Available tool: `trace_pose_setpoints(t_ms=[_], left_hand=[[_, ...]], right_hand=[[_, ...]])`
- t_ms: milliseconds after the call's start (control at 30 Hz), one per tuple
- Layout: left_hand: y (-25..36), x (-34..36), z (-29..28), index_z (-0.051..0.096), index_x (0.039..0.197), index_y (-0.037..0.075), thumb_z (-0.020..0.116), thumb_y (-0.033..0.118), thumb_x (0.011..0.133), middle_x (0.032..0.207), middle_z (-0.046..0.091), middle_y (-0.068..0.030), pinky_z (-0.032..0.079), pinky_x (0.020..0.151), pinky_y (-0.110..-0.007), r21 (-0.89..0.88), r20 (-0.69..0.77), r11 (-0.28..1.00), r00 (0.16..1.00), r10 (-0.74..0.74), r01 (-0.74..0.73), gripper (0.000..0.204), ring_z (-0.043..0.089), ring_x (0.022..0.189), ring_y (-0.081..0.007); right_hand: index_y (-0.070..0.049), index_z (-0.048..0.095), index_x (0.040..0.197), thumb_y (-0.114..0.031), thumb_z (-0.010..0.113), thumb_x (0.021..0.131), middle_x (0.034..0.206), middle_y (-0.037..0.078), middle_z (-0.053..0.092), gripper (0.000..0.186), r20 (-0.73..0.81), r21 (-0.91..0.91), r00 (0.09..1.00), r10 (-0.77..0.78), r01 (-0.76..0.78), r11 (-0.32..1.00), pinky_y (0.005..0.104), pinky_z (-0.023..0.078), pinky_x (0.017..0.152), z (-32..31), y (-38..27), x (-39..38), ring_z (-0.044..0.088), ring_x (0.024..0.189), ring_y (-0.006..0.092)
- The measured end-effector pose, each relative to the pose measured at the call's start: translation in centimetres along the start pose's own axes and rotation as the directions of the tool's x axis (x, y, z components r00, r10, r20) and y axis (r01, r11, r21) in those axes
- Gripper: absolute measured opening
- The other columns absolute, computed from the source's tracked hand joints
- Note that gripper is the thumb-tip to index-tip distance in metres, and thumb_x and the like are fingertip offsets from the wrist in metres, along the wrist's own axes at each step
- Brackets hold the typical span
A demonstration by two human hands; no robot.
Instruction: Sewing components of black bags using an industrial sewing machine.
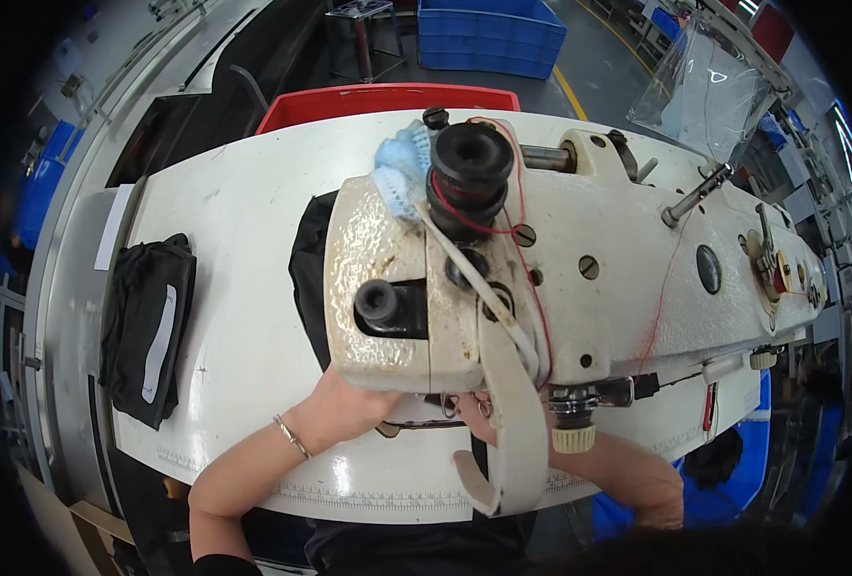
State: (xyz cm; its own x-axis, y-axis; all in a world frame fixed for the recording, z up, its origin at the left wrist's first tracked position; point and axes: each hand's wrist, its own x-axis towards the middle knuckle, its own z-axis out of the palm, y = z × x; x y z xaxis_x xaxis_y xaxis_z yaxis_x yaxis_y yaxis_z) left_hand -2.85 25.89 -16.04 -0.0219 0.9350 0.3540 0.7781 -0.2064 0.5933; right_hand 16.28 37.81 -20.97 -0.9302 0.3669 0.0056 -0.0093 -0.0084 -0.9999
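A large cream sewing machine point(628, 307) covers the middle of the head view. My left hand point(351, 410) rests on the white table at its front left, wrist wearing a bracelet; the fingers go out of sight under the machine head. Only a few fingertips of my right hand point(481, 411) show near the needle area, the rest being behind the machine's curved lever point(517, 422). Black fabric point(309, 274) lies under the machine head and sticks out on its left. Whether either hand grips this fabric is hidden. Red thread point(532, 278) runs over the machine's top.
At the table's left lies a folded black fabric piece point(128, 317) with a pale strip point(160, 346). A red bin point(378, 99) stands behind the white table point(243, 288), a blue crate point(491, 38) farther back. Another blue bin point(748, 470) holding dark material is at the lower right.
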Motion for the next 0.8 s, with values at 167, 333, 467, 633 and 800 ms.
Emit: trace_pose_setpoints(t_ms=[167,333,467,633,800], left_hand=[[-1.8,0.8,-0.4,0.065,0.103,0.008,0.061,0.007,0.071,0.107,0.060,-0.0120,0.039,0.096,-0.044,0.131,0.183,0.985,0.974,-0.132,0.109,0.032,0.054,0.106,-0.0320],[-2.1,0.7,-0.7,0.065,0.093,0.006,0.062,0.008,0.074,0.092,0.060,-0.0107,0.041,0.086,-0.039,0.195,-0.023,0.979,0.998,-0.060,0.063,0.019,0.054,0.094,-0.0304],[3.4,-2.6,-1.6,0.057,0.093,0.004,0.070,0.019,0.068,0.104,0.052,-0.0112,0.048,0.072,-0.033,0.455,0.282,0.890,0.952,-0.118,-0.025,0.032,0.056,0.083,-0.0229],[1.4,-3.5,-1.9,0.052,0.108,0.008,0.073,0.019,0.067,0.108,0.048,-0.0083,0.044,0.085,-0.036,0.025,0.467,0.885,0.789,0.400,-0.464,0.047,0.051,0.098,-0.0255],[3.3,-4.1,-5.2,0.054,0.091,0.010,0.066,0.022,0.076,0.074,0.046,0.0017,0.042,0.058,-0.025,0.653,0.219,0.633,0.903,0.369,-0.417,0.023,0.052,0.066,-0.0118]], right_hand=[[-0.001,0.060,0.112,-0.017,0.058,0.086,0.108,0.012,0.064,0.030,0.074,-0.400,0.959,0.272,-0.222,0.889,0.0369,0.048,0.089,-1.9,0.8,0.7,0.062,0.100,0.0239],[-0.002,0.056,0.117,-0.019,0.067,0.076,0.108,0.008,0.060,0.046,0.320,-0.934,0.887,-0.334,0.354,0.046,0.0455,0.046,0.087,-1.4,-1.0,1.7,0.058,0.102,0.0234],[-0.007,0.061,0.114,-0.009,0.068,0.073,0.091,0.008,0.054,0.042,0.401,-0.460,0.880,-0.256,0.435,0.774,0.0332,0.047,0.073,1.7,-4.5,-2.3,0.057,0.084,0.0226],[-0.004,0.059,0.115,-0.027,0.064,0.089,0.088,0.005,0.061,0.035,0.664,-0.022,0.705,0.250,-0.316,0.949,0.0271,0.046,0.074,3.9,-5.7,-3.5,0.058,0.085,0.0129],[0.007,0.053,0.099,-0.015,0.060,0.091,0.075,0.010,0.063,0.024,0.241,0.032,0.846,0.475,-0.496,0.867,0.0246,0.049,0.056,4.5,-6.6,-2.9,0.061,0.060,0.0137]])
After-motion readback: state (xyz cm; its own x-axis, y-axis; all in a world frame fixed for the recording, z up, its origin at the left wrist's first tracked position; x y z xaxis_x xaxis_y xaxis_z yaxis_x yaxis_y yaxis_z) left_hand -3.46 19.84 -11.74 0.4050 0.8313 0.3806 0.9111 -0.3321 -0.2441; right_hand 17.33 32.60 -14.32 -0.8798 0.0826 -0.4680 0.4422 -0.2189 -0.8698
